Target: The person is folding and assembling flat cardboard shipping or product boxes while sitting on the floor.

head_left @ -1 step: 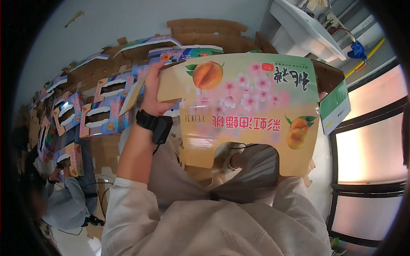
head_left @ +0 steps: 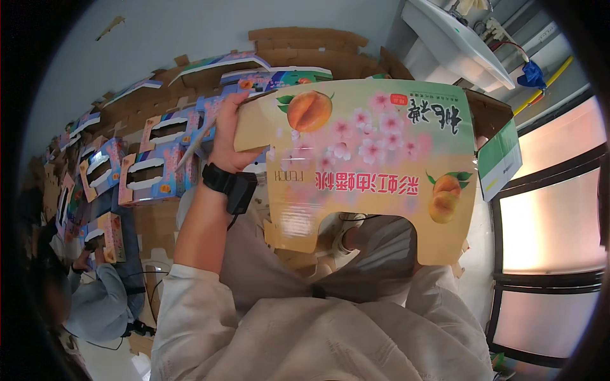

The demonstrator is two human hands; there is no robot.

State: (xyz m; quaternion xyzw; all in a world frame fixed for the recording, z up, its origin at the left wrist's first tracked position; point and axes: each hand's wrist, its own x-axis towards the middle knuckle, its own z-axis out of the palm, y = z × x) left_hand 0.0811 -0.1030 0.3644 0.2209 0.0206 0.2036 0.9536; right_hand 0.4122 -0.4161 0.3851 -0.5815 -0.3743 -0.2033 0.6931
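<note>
In front of me is a partly folded fruit carton (head_left: 356, 165), printed green, pink and yellow with peaches and blossoms. Its printing is upside down from here, and a wide notch is cut into its near edge. My left hand (head_left: 225, 140) grips the carton's left end, the thumb toward me and the fingers at the far side. A narrow side flap (head_left: 198, 136) sticks out left of that hand. On the right end a green and white flap (head_left: 500, 162) hangs outward. The carton hides my right hand; only its sleeve shows near the lower right corner.
Several blue and pink handled cartons (head_left: 152, 174) stand on brown cardboard to the left. A person in a grey top (head_left: 98, 305) handles another carton (head_left: 111, 238) there. A white sink (head_left: 457, 41) is at the far right, above frosted panels (head_left: 553, 222).
The narrow flap beside my left hand has turned more edge-on. The carton's near edge has dipped very slightly toward me; my left hand has hardly moved.
</note>
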